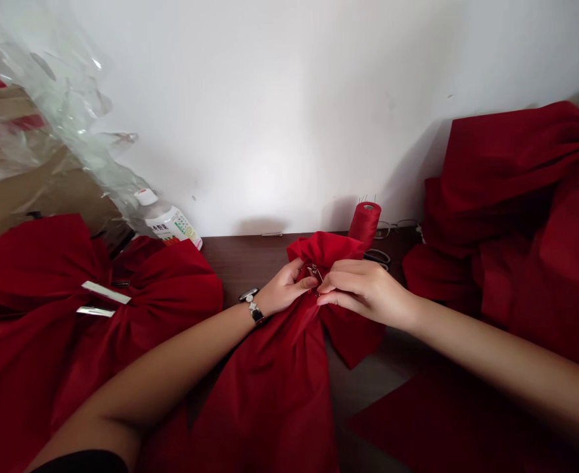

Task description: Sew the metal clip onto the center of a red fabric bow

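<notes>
Gathered red cloth (289, 381) is lying on the dark wood tabletop (240, 259) at the centre of the head view, pinched into a narrow waist with a flared bunch above it. Left hand (284, 288) is grasping the cloth at the waist between thumb and fingers, while right hand (365, 292) is grasping the same spot from the other side, its fingertips (326, 295) closing around a small metal clip (315, 272); exact contact is hidden. The step in hand appears to be fastening the gathers at the waist, and the next move seems to call for keeping the folds tight around the clip. Count: two hands; one clip between them; one red thread cone (365, 223) with pins standing in its top; one pair of eyeglasses (395, 226); one plastic bottle (171, 223), white-capped; two metal strips (106, 292) lying on a second red cloth bow (37, 328) at left; one heap of red fabric (510, 190) at right; one clear plastic sheet (62, 112) over one cardboard box (13, 151). A dark looped handle (378, 256) is showing past the right hand, its kind unclear.
</notes>
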The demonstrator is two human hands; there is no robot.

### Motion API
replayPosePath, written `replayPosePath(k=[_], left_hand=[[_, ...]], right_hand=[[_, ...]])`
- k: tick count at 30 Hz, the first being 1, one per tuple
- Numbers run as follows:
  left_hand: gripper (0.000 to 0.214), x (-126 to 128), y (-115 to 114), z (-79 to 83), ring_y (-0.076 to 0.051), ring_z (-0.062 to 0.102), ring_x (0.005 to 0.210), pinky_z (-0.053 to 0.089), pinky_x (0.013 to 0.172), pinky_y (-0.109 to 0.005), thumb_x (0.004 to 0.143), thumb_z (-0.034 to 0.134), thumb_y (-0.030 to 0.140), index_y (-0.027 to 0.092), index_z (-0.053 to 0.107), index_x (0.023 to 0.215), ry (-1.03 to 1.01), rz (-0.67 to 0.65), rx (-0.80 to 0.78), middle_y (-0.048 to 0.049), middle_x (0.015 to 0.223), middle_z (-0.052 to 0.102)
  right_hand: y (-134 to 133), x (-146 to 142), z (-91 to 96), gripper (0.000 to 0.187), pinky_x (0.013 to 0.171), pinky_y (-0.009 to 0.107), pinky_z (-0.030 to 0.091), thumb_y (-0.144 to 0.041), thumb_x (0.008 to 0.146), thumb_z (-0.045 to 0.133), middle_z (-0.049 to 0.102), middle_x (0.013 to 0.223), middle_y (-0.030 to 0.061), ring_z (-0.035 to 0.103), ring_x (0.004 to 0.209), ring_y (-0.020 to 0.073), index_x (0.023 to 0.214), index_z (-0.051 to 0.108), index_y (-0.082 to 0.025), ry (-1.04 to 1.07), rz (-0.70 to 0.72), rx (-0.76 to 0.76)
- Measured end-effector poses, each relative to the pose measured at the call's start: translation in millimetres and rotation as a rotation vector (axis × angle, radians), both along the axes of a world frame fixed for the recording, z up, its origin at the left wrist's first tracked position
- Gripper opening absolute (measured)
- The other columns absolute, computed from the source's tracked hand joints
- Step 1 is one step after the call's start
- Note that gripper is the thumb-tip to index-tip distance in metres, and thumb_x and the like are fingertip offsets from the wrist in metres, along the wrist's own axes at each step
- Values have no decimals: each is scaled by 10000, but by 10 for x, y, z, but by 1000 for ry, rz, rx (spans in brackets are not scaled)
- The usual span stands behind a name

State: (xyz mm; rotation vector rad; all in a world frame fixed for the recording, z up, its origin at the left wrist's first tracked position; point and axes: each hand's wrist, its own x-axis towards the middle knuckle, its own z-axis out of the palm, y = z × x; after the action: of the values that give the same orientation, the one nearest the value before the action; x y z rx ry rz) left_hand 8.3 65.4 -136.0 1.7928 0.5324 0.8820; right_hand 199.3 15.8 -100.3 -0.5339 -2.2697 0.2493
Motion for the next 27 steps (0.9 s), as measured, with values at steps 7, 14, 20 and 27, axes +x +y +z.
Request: replayPosePath(k=[7, 14, 20, 27], left_hand=[[475, 5, -7, -3, -169, 561, 714, 472, 811, -308, 752, 608, 607, 158, 573, 901, 12, 18, -15, -32, 761, 602], [471, -3, -22, 24, -168, 570, 766, 465, 848, -316, 766, 590, 609, 153, 565, 881, 47, 28, 23, -41, 835, 609], [558, -43, -43, 19, -239, 584, 949, 459, 859, -341, 784, 537, 642, 136, 537, 1017, 198, 80, 112, -104, 1008, 626], [570, -24, -50, 17, -260, 588, 1021, 458, 907, -363, 780, 561, 623, 146, 498, 1086, 183, 87, 149, -109, 1032, 635]], right_hand=[[-17, -3, 7, 192, 632, 224, 416, -300, 907, 543, 597, 714, 43, 531, 670, 123, 809, 582, -140, -18, -19, 28], [-34, -40, 11, 189, 617, 222, 393, -320, 924, 506, 587, 709, 34, 509, 664, 128, 877, 587, -155, -83, -86, 119], [-47, -56, -8, 268, 579, 235, 343, -328, 938, 479, 573, 669, 25, 472, 625, 130, 766, 565, -141, -140, -200, 219], [-40, -48, -22, 268, 590, 240, 362, -341, 942, 473, 609, 704, 31, 521, 661, 137, 787, 570, -146, -159, -235, 260]])
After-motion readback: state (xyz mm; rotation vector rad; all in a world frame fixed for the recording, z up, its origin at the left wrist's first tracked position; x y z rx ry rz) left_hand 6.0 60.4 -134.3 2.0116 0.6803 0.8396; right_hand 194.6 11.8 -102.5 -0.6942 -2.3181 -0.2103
